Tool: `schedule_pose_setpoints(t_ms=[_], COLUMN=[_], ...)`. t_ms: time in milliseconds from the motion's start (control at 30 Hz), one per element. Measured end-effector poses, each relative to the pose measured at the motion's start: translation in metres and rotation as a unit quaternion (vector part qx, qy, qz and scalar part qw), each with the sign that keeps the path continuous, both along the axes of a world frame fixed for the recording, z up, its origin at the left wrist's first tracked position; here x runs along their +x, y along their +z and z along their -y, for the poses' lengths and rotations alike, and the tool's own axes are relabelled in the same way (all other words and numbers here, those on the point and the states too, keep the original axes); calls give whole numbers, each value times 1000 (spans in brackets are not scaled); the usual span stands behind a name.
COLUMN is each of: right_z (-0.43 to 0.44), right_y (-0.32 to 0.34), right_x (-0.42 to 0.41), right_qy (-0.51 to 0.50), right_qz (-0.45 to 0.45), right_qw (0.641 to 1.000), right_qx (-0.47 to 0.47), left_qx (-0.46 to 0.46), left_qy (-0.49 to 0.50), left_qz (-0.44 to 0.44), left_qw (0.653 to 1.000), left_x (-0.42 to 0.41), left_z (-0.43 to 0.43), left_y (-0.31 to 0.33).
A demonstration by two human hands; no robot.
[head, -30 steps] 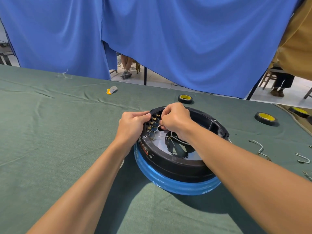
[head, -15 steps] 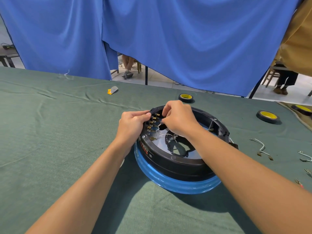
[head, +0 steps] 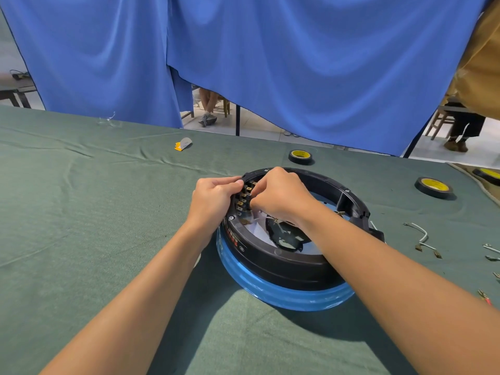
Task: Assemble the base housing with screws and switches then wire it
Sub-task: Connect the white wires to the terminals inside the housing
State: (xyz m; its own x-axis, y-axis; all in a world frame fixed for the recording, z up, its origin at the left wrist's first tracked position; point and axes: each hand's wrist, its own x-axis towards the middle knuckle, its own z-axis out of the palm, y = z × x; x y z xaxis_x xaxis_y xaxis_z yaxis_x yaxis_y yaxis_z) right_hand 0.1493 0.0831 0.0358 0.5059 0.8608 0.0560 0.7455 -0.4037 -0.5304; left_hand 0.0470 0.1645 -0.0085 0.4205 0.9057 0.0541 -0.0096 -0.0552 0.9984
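Left hand point(head: 213, 200): fingers curled, thumb on top of the housing point(head: 284, 269) rim at its left side, knuckles against the outer wall. It grips the rim.

Right hand point(head: 281, 196): reaches in over the housing's far-left rim with its fingers curled downward. The tips are at the row of brass switch terminals point(head: 243, 197) on the inner wall. The back of the hand hides the fingertips, so I cannot tell whether they pinch a terminal, a wire or nothing. The two hands sit just beside each other with the terminals between them.

Housing: round black shell, open side up, seated on a blue band point(head: 284, 297). It lies on the green cloth point(head: 81, 239), straight in front of the person. A screw head point(head: 231, 218) shows on the rim, just nearer than the left hand. Inside is a pale floor plate point(head: 258, 231) with a dark opening at its centre, partly under the right forearm.

Around the housing:
- First tape roll point(head: 300, 157), black with a yellow core, lies near the far rim.
- Second tape roll point(head: 433, 187) lies to the right, well apart.
- Third tape roll point(head: 490, 174) lies farther right and is cut by the frame edge.
- Loose wires point(head: 422, 238) with metal ends lie to the right, nearer than the second roll.
- Yellow-and-grey scrap point(head: 183, 144) lies beyond and to the left.
- Clear plastic scrap point(head: 108, 121) lies farther left, by the blue curtain point(head: 297, 63) hanging behind the table.
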Motion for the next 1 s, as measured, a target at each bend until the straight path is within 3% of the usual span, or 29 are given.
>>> schedule_pose_setpoints(t_ms=[400, 667, 1000], right_z=[-1, -2, -6], right_y=[-2, -6, -5], right_x=[8, 6, 8], right_qy=[33, 34, 6], right_qz=[30, 114, 56], right_qw=[999, 993, 998], right_qx=[-18, -5, -5], left_qx=[0, 0, 5], left_qy=[6, -3, -10], left_qz=[-4, -11, -24], left_qw=[1000, 1000, 1000], left_x=[1, 0, -1], left_z=[1, 0, 0], left_y=[1, 0, 1])
